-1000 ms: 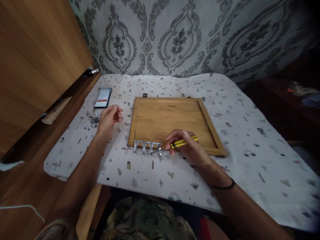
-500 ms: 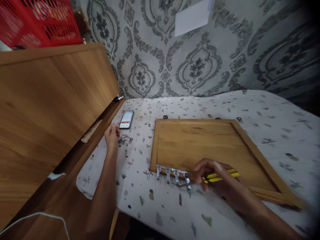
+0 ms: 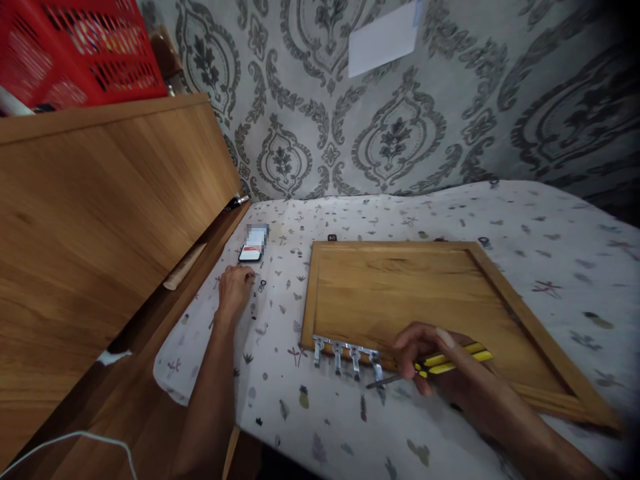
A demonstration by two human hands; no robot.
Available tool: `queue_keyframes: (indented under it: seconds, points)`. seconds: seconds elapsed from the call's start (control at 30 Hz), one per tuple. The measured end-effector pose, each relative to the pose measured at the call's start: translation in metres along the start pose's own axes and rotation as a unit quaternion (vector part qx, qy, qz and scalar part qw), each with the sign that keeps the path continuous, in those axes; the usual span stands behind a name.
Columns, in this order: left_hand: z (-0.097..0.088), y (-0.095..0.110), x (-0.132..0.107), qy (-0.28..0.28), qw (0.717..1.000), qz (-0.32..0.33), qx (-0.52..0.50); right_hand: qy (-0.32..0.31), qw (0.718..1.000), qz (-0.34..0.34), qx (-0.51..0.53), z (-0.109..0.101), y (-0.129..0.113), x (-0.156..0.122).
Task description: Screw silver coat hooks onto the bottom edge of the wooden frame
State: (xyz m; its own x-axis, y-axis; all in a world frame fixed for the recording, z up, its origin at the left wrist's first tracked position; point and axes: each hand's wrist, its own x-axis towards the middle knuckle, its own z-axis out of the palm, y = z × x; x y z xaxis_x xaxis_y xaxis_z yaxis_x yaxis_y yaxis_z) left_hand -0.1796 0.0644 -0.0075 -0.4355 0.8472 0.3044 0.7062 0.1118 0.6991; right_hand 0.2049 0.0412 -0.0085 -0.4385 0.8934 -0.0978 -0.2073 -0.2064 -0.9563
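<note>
My right hand (image 3: 434, 360) is closed around a yellow-and-black screwdriver (image 3: 450, 362), whose dark tip points left toward a metal hook rail (image 3: 347, 354). The rail sits on the near left edge of a wooden framed panel (image 3: 400, 293) lying flat on the table. My left hand (image 3: 235, 289) rests palm down on the patterned tablecloth, fingers curled over a small pile of metal screws and rings (image 3: 257, 287). What the fingers hold, if anything, is hidden.
A phone (image 3: 253, 245) lies just beyond my left hand. A wooden cabinet (image 3: 100, 220) stands at the left with a red crate (image 3: 75, 53) on top. Patterned wallpaper with a white paper (image 3: 383, 37) is behind the table.
The view has swung left and up. My left hand has reached out from beside the panel to the small metal parts near the phone. The right hand stays on the screwdriver by the rail.
</note>
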Motion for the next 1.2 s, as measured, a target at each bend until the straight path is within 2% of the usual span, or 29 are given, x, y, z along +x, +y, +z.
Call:
queue_keyframes:
  seconds: [0.23, 0.4, 0.57, 0.77, 0.93, 1.0, 1.2]
  points:
    - [0.000, -0.005, 0.016, 0.012, 0.985, -0.039, -0.165, 0.027, 1.000, -0.009, -0.002, -0.001, -0.004, -0.002]
    - [-0.002, 0.000, 0.014, -0.008, 0.949, -0.077, -0.304, 0.013, 1.000, 0.003, 0.004, -0.007, 0.000, -0.001]
    - [0.001, 0.014, 0.007, -0.057, 0.915, -0.109, -0.385, 0.016, 1.000, -0.004, 0.009, -0.008, -0.001, 0.001]
    - [0.011, 0.038, -0.005, -0.133, 0.891, -0.138, -0.411, 0.038, 0.999, -0.019, 0.027, -0.004, -0.007, 0.002]
    - [0.030, 0.056, -0.020, -0.192, 0.878, -0.151, -0.411, 0.043, 0.998, -0.023, 0.039, -0.008, -0.010, 0.003]
    - [0.039, 0.065, -0.028, -0.220, 0.881, -0.139, -0.396, 0.054, 0.997, -0.034, 0.033, -0.011, -0.009, 0.006]
    - [0.064, 0.100, -0.064, -0.337, 0.879, -0.068, -0.331, 0.141, 0.986, -0.090, 0.003, -0.015, -0.010, 0.011]
